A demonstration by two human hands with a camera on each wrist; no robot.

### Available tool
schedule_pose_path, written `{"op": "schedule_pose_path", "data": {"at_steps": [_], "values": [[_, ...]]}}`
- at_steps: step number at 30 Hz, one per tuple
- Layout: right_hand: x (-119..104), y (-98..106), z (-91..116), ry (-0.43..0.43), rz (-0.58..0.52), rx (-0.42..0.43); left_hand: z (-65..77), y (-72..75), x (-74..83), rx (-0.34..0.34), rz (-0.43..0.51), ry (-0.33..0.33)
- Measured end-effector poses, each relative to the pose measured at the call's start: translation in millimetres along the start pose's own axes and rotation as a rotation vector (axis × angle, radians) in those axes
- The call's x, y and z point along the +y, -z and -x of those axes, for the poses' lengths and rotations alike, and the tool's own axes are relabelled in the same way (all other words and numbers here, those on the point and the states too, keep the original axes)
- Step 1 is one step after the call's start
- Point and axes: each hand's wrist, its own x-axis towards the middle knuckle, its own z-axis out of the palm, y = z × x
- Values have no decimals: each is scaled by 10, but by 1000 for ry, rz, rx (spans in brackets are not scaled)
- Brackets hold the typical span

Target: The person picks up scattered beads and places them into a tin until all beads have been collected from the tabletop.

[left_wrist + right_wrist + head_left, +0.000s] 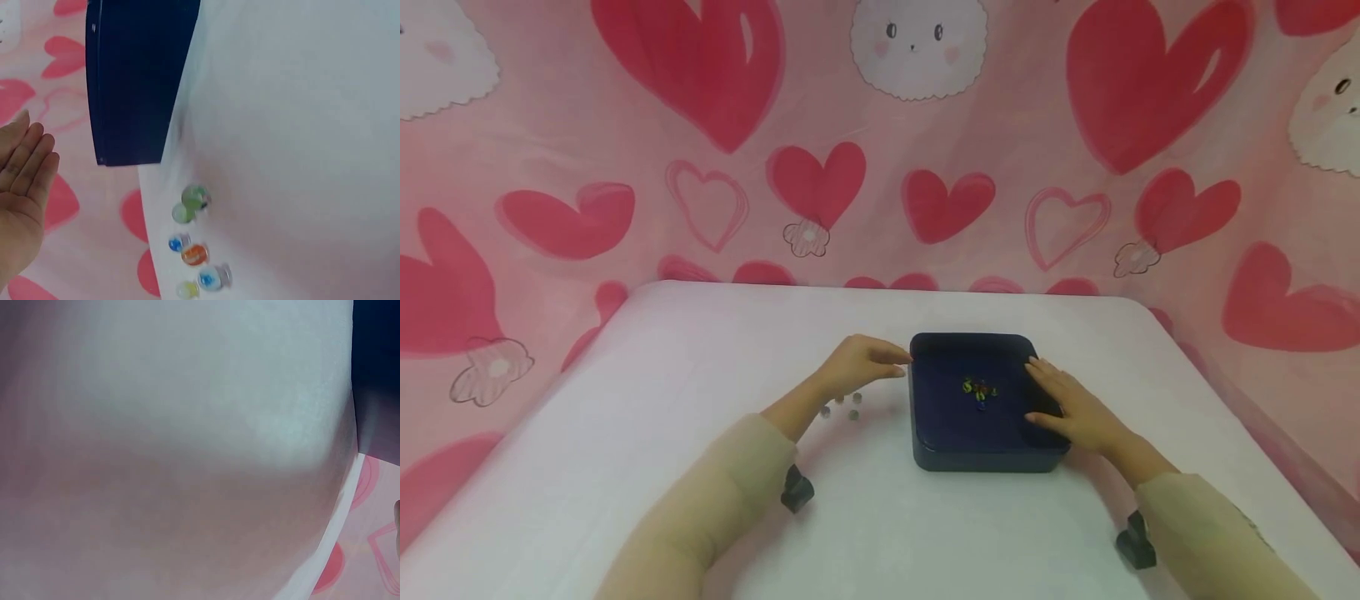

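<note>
A square dark blue tray point(992, 461) stands on the white table, with several small yellow, green and blue marbles point(980, 390) clustered on its floor. My left hand point(863, 365) hovers at the tray's left side, fingers fairly straight and thumb apart, nothing visible between them. In the left wrist view that hand point(24, 194) shows its palm, away from the tray wall point(134, 87). Over the tray's right rim lies my right hand point(1078, 412), fingers extended and thumb spread. Loose glass marbles point(853, 414) lie on the table below my left wrist; an orange one point(195, 254) is among them.
The white table point(700, 350) extends around the tray, its far edge meeting a pink heart-patterned cloth point(880, 208). Dark wrist devices point(797, 490) are worn at both sleeves.
</note>
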Motion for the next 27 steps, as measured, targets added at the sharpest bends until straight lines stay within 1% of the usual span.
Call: {"op": "schedule_pose_path", "data": {"at_steps": [4, 9, 16, 17, 22, 27], "values": [[1, -4, 0, 6, 2, 6, 50, 102, -76, 14, -3, 23], [14, -9, 3, 16, 4, 10, 89, 208, -216, 33, 4, 28], [31, -15, 3, 25, 7, 16, 119, 328, -419, 66, -13, 111], [31, -14, 3, 23, 6, 17, 120, 343, -446, 67, -20, 113], [27, -12, 2, 12, 11, 15, 125, 395, -582, 94, -64, 147], [13, -16, 6, 8, 0, 15, 153, 431, -689, 115, -86, 206]]}}
